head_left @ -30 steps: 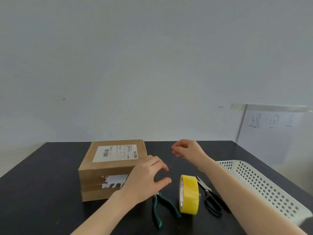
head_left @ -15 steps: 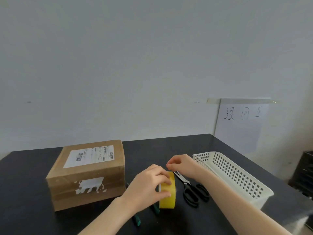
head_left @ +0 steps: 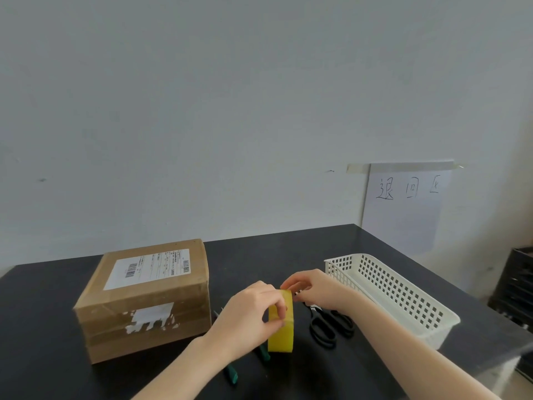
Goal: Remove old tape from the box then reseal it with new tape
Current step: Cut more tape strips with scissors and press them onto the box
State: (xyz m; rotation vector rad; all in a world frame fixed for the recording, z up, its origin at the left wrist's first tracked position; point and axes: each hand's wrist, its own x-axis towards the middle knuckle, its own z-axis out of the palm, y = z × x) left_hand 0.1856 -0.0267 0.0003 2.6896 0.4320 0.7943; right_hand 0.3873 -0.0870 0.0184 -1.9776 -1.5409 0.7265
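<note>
A brown cardboard box with a white shipping label on top and a torn white sticker on its front sits at the left of the black table. A yellow tape roll stands on edge right of the box. My left hand grips the roll from its left side, thumb and fingers around its rim. My right hand pinches at the top edge of the roll.
Black scissors lie just right of the roll. Green-handled pliers lie under my left wrist. A white perforated basket stands at the right, near the table's edge. A paper sign hangs on the wall.
Both hands came down onto the tape roll: the left closed around it and the right moved to its top edge. The view shifted right.
</note>
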